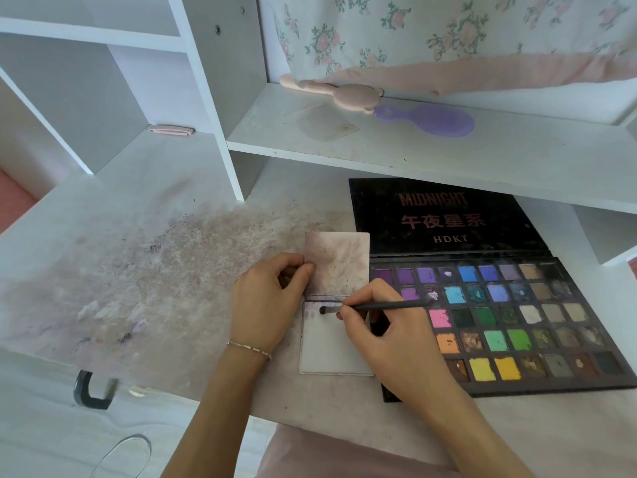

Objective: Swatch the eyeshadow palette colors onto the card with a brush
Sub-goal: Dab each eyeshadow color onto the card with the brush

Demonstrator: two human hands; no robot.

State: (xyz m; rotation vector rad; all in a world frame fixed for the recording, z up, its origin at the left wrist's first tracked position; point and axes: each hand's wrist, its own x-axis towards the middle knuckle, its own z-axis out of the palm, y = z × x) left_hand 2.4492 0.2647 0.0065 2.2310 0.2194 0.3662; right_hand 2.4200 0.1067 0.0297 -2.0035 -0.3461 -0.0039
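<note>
— How far along?
— Barely: my right hand point(375, 326) pinches the brush point(379, 308), tip on the card point(331, 353) at mid-frame; my left hand point(265, 301) pinches the upper card point(339, 263). Only faint purple smudges so far; most of the palette point(517, 326) remains.

Desk point(144, 270): white, pigment-stained. Card point(331, 346): near the front edge, just left of the eyeshadow palette point(517, 326), which lies open. Left hand point(265, 305): pinches a stained upper card point(339, 262). Right hand point(386, 326): grips brush point(379, 307), tip touching the card's top. Shelf point(413, 150): pink brush point(331, 93), purple hairbrush point(431, 120).
</note>
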